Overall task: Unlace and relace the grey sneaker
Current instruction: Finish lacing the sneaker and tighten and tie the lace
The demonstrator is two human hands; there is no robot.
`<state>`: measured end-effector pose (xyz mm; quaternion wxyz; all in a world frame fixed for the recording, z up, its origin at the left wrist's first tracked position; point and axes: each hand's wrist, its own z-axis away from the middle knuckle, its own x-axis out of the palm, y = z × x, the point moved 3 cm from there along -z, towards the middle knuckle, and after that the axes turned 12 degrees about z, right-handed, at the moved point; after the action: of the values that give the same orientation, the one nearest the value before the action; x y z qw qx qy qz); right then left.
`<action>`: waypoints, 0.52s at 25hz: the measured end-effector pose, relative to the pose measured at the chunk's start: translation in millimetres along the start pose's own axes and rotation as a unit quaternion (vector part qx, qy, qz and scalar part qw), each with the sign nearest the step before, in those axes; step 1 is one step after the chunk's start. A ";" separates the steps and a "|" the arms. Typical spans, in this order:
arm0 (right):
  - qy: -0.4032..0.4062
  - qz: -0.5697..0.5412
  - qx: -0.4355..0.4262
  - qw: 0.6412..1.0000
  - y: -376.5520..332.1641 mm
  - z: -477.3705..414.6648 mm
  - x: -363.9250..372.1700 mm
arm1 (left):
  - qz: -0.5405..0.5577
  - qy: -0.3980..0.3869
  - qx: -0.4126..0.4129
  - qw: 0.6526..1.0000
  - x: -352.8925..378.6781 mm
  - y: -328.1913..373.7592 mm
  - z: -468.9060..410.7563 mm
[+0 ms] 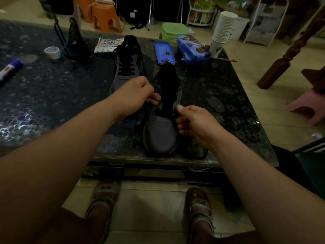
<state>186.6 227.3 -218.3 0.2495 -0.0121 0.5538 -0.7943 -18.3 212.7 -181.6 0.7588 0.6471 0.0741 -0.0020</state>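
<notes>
The grey sneaker [160, 131] lies at the front edge of the tabletop [219, 95], toe toward the person. The left hand [139, 92] and right hand [195, 120], fingers curled, pinch its eyelet rows from both sides.

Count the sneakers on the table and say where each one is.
2. The grey sneaker lies nearest the person, between the left hand and right hand. The second sneaker sits farther back, just beyond the left hand. None seem hidden.

Wears a pale strapped left sandal [103, 196] below the left hand [136, 95], a matching right sandal [199, 206] below the right hand [195, 120], dark lettering on both bands.
</notes>
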 end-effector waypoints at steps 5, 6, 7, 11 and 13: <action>0.032 0.054 0.000 0.998 -9.1 -0.2 2.2 | -0.216 -0.050 0.127 0.967 13.1 3.8 9.7; 0.035 0.062 0.001 0.997 -10.6 0.5 2.5 | -0.253 -0.066 0.145 0.954 16.2 2.8 9.7; 0.037 0.072 0.001 0.997 -11.9 1.2 3.2 | -0.290 -0.076 0.158 0.941 18.5 0.7 8.0; 0.020 0.052 0.017 0.998 -13.4 2.7 4.0 | -0.354 -0.088 0.150 0.919 25.6 -1.6 -0.1; 0.024 0.072 0.012 0.997 -14.7 3.0 3.7 | -0.369 -0.095 0.141 0.914 27.1 -0.1 -3.0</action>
<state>178.6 227.0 -205.0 0.2927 0.0501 0.5496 -0.7809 8.1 218.1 -185.3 0.6084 0.6711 0.2339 -0.3534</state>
